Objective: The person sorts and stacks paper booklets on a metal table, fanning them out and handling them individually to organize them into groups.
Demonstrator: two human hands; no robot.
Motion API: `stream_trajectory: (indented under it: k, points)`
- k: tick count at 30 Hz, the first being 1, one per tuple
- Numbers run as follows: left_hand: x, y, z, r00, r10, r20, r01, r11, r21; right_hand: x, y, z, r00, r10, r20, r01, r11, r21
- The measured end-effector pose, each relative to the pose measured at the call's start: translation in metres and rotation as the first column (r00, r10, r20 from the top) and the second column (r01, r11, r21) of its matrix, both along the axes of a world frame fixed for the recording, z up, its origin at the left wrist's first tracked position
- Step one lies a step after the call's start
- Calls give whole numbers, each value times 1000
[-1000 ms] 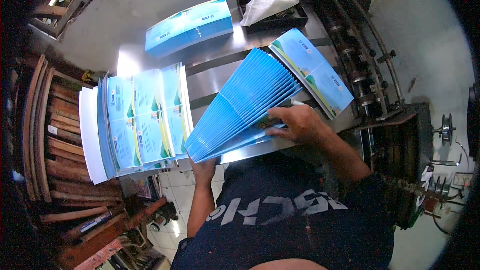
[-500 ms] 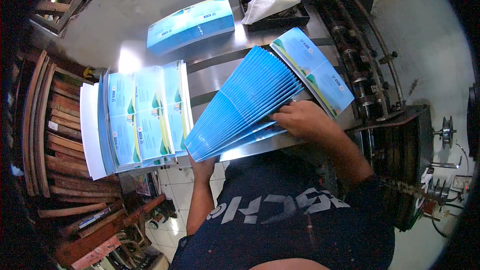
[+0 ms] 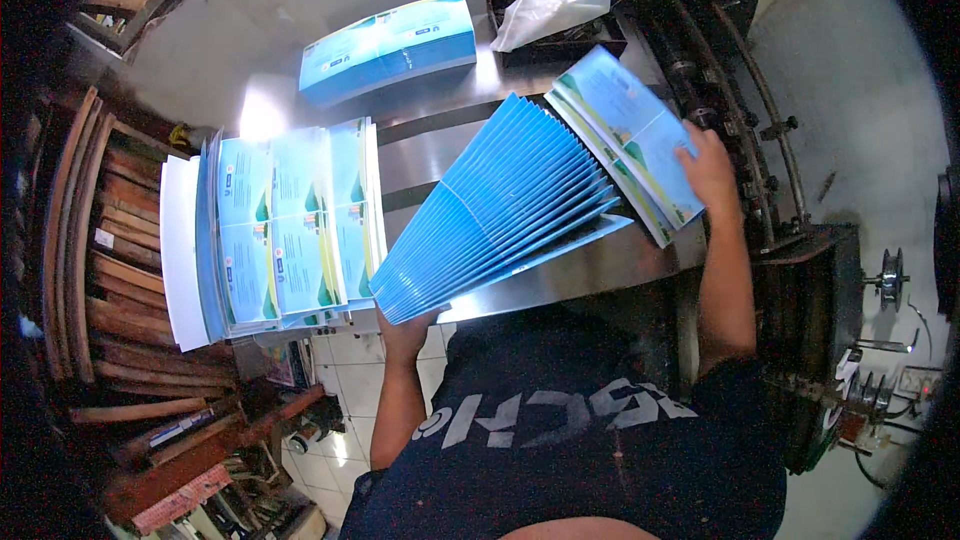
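Currently in hand: taking up a folded piece looks like the step, one hand staying with the blue fan (image 3: 500,190) and the other at the right stack (image 3: 625,120)
Blue fan: spread at an angle over the metal tabletop (image 3: 600,270), its narrow end at the near edge, its wide end toward the right stack
Left hand (image 3: 405,328): under the fan's narrow end at the near edge; its fingers are hidden, so I cannot tell whether they pinch
Right hand (image 3: 710,168): thumb over the top face of the right stack, fingers bent at the outer side; a pinch seems likely, but the underside is hidden and I cannot tell
Right stack: toward the tabletop's right end, beside the dark machine (image 3: 780,128), its top piece askew over those below
Next move: calls for parting the top piece cleanly from the others, with the fan's narrow end kept together
Around: far block (image 3: 390,52) near the far edge, left stack (image 3: 290,215) at the left end
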State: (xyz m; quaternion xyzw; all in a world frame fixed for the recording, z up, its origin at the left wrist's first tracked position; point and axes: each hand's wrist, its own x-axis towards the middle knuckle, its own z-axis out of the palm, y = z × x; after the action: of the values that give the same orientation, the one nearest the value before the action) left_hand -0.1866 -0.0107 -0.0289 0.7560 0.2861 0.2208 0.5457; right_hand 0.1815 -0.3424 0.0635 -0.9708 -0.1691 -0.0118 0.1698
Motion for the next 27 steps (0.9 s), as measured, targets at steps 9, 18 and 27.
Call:
stream_trajectory:
  k: [9, 18, 27]
  points:
    - [4, -4, 16, 1000, 4, 8, -4, 999, -43, -99, 109, 43, 677, 664, 317, -725, 677, 129]
    - [0, 2, -15, 1000, -7, -9, 9, 952, 306, -118, 117, 54, 562, 820, 108, -827, 560, 55]
    - [2, 0, -9, 996, 36, -76, -15, 964, 264, -127, 120, 55, 595, 801, 71, -803, 588, 95]
